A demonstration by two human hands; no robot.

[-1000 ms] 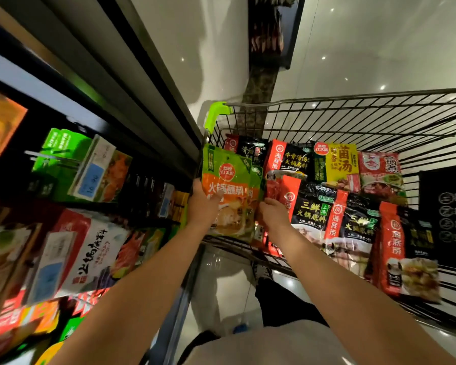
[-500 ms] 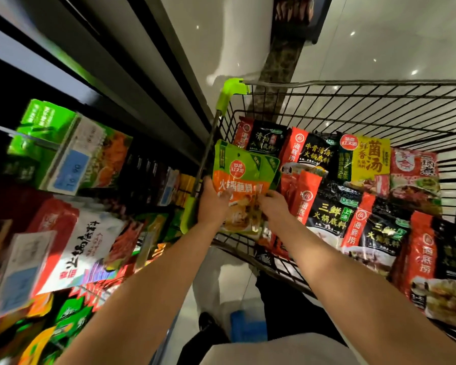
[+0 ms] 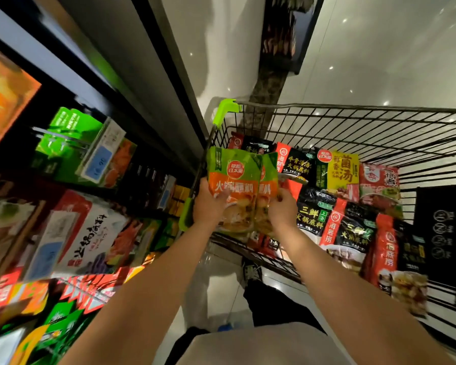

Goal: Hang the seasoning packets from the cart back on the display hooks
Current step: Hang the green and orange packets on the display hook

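Note:
Two green-and-orange seasoning packets are held upright over the cart's near left corner. My left hand (image 3: 210, 204) grips the front packet (image 3: 233, 175) by its lower left part. My right hand (image 3: 282, 208) holds the second packet (image 3: 269, 180), which stands just behind and right of the first. The wire cart (image 3: 366, 127) holds several more packets, among them red-and-black ones (image 3: 350, 227) and a yellow one (image 3: 344, 172). On the left the display (image 3: 71, 164) carries hanging packets and blue price tags; its hooks are hard to make out.
The cart's green corner guard (image 3: 228, 108) and green handle piece (image 3: 186, 214) lie close to the shelf edge. A black panel (image 3: 442, 238) stands in the cart at the right. Glossy floor (image 3: 379, 48) stretches beyond the cart. My legs are below.
Both hands have lifted the green-and-orange packets a little higher out of the cart, and the second packet now shows apart from the first. The view has shifted slightly.

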